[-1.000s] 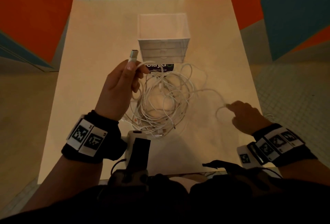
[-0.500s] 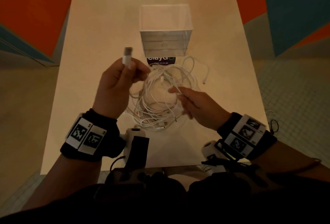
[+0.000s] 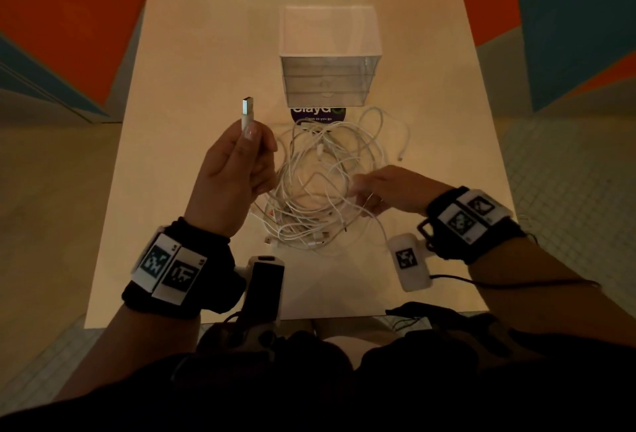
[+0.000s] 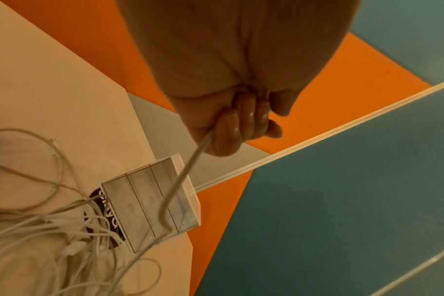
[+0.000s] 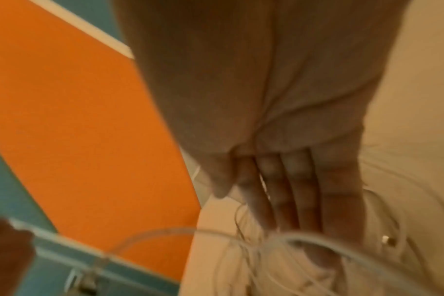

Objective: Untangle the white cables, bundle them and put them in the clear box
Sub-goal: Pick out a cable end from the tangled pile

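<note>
A tangle of white cables point(image 3: 320, 187) lies mid-table, just in front of the clear box point(image 3: 330, 63), a small set of drawers. My left hand point(image 3: 249, 135) is raised left of the tangle and pinches one cable just below its USB plug point(image 3: 247, 109), which points up. In the left wrist view the curled fingers point(image 4: 241, 128) grip that cable point(image 4: 180, 176), which runs down past the clear box point(image 4: 152, 202) to the tangle point(image 4: 51, 230). My right hand point(image 3: 361, 192) reaches into the tangle's right edge. The blurred right wrist view shows its fingers point(image 5: 292, 200) straight, with cable loops point(image 5: 241, 236) across the tips.
The cables lie on a pale square table point(image 3: 206, 53), partly over a dark round sticker point(image 3: 316, 116) in front of the box. A loose cable end point(image 3: 401, 158) lies to the right of the tangle. Orange and teal floor surrounds the table.
My right hand came in from the right of the table to the tangle, then shifted to its right edge. The left hand turned the plug more upright.
</note>
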Demonstrator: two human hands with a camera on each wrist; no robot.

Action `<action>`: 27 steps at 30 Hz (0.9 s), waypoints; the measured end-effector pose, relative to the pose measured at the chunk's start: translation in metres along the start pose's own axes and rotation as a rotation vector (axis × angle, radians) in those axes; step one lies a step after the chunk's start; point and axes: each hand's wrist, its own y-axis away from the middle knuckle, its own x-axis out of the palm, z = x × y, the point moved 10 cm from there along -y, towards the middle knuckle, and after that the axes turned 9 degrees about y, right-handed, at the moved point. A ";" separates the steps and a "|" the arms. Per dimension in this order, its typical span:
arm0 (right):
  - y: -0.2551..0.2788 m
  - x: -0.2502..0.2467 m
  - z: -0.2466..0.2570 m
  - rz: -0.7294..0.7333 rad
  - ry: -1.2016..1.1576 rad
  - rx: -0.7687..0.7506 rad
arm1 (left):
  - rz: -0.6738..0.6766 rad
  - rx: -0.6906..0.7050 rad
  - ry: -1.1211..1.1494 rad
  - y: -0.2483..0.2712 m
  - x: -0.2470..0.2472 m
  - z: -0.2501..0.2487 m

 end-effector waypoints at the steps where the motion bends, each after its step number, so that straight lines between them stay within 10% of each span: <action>1: -0.005 -0.002 -0.002 -0.059 -0.026 0.035 | 0.005 -0.006 0.009 0.000 0.000 0.000; 7: -0.026 0.051 -0.011 0.111 0.518 -0.042 | 0.012 0.023 -0.026 0.000 -0.004 -0.007; 11: -0.033 0.034 -0.015 -0.144 0.609 -0.120 | 0.015 0.053 -0.052 -0.003 -0.008 -0.009; 18: 0.033 -0.067 0.056 -0.808 0.195 -0.403 | 0.025 0.064 -0.173 -0.011 -0.003 0.004; 27: 0.078 -0.076 0.138 -0.699 -0.017 -0.616 | 0.159 0.075 -0.389 -0.028 0.032 0.020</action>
